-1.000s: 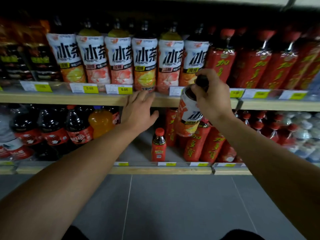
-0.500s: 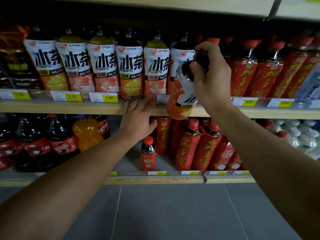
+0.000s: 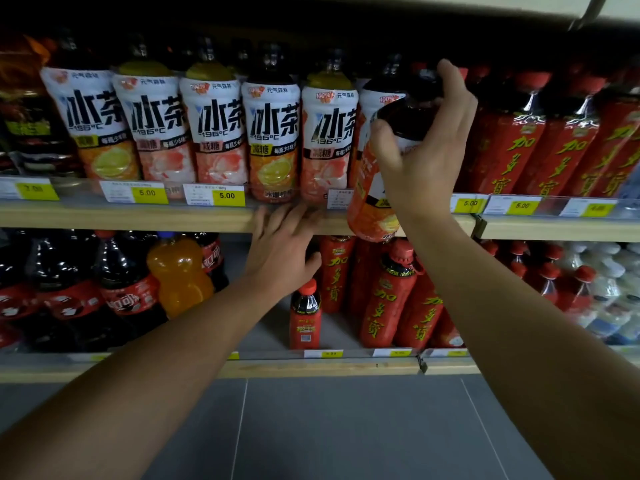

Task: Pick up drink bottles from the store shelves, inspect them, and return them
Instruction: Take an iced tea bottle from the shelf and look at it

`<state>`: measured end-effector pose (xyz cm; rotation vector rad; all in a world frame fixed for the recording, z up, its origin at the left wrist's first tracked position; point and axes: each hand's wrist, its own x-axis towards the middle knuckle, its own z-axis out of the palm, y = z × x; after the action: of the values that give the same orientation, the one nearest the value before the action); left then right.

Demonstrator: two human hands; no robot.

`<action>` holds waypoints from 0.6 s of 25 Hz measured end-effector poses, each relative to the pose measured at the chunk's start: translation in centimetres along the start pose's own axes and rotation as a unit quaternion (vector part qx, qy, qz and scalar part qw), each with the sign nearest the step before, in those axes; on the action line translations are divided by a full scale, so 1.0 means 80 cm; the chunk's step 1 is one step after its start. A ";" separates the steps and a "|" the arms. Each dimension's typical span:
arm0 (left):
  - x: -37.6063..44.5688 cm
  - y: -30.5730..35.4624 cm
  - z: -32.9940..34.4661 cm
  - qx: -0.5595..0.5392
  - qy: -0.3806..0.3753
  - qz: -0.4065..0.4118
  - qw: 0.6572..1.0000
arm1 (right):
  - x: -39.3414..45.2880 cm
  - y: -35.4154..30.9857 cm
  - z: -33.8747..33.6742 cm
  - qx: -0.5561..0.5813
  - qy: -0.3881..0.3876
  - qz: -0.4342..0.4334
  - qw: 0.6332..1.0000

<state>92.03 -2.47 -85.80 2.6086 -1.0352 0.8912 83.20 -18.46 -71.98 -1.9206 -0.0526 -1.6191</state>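
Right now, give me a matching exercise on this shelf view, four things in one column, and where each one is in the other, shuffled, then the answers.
Things:
1. left hand
2. iced tea bottle
3. orange soda bottle
4. small red-capped bottle

Places:
A. standing alone on the lower shelf, below the left hand
B. tilted, held near its neck by the right hand
C. fingers at the upper shelf's front edge
D. lower shelf, among dark cola bottles

Pairs: 1-C, 2-B, 3-D, 4-A

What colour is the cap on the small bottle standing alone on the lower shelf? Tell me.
Red, clearest in the head view: small bottle.
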 end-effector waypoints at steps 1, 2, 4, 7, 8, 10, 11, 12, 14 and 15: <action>0.000 -0.002 0.000 -0.001 0.001 0.004 1.000 | 0.000 0.002 0.003 0.005 0.004 0.001 1.000; 0.000 -0.004 0.000 -0.002 0.000 0.007 1.000 | -0.001 0.005 0.006 0.009 0.009 0.005 1.000; 0.000 -0.005 0.001 0.002 0.001 0.012 1.000 | -0.006 0.016 0.009 0.001 0.007 0.015 1.000; 0.000 -0.007 0.002 0.004 -0.006 0.015 1.000 | -0.031 0.034 0.016 -0.052 -0.034 0.022 0.998; 0.000 -0.008 0.002 0.005 -0.006 0.015 1.000 | -0.037 0.038 0.018 -0.060 -0.037 0.023 0.997; 0.001 -0.009 0.003 0.001 -0.006 0.015 1.000 | -0.039 0.040 0.016 -0.076 -0.044 0.027 0.996; 0.001 -0.009 0.003 -0.002 -0.007 0.017 1.000 | -0.039 0.039 0.012 -0.093 -0.052 0.030 0.994; 0.000 -0.008 0.003 -0.002 -0.006 0.017 1.000 | -0.039 0.037 0.008 -0.110 -0.063 0.034 0.991; 0.000 -0.008 0.001 0.002 -0.008 0.013 1.000 | -0.041 0.030 0.000 -0.132 -0.088 0.051 0.986; 0.001 -0.008 0.000 0.001 -0.013 0.011 1.000 | -0.042 0.026 -0.002 -0.132 -0.095 0.059 0.985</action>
<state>92.47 -2.06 -85.71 2.6217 -1.0726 0.8653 83.06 -19.07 -75.90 -2.2309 0.2044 -1.4187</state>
